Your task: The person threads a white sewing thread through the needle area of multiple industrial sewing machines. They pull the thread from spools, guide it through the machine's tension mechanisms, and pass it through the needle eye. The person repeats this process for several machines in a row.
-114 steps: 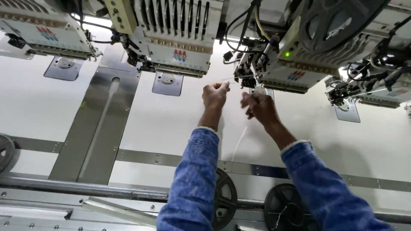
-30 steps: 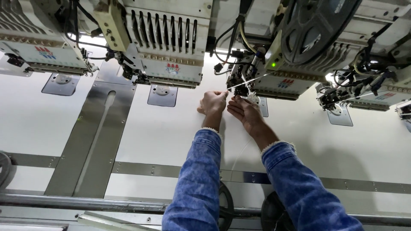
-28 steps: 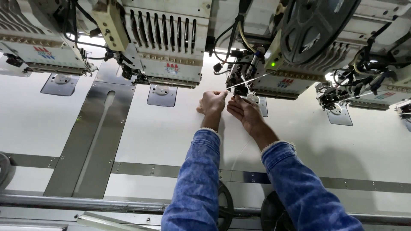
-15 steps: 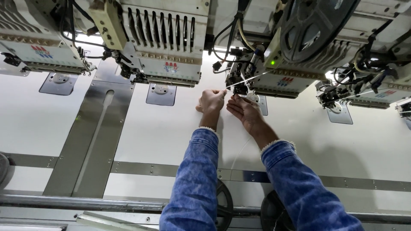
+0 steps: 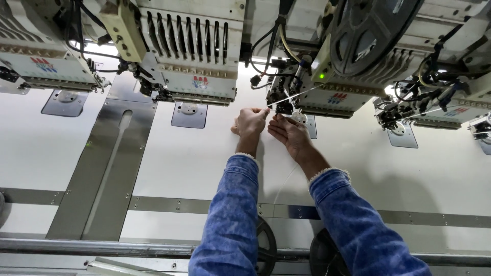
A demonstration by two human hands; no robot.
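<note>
Both my arms, in blue denim sleeves, reach up over the white machine table [image 5: 169,163] to an embroidery head. My left hand [image 5: 249,122] pinches a thin white thread [image 5: 286,97] that runs taut up and to the right toward the head. My right hand [image 5: 287,134] is close beside it, fingers pinched at the needle area [image 5: 284,108] just under the head; what it grips is too small to see clearly. A loose strand of thread [image 5: 285,179] hangs down between my forearms.
Several embroidery heads [image 5: 192,56] hang in a row along the top, with cables and a large dark reel [image 5: 365,30]. Metal needle plates [image 5: 189,114] sit under each head. A steel strip [image 5: 102,168] crosses the table; a metal rail [image 5: 102,248] and two black wheels [image 5: 266,248] lie at the near edge.
Compared with the oldest frame, the view has shifted and my hands sit closer together under the head. In the last second they barely move; fingers keep working the thread.
</note>
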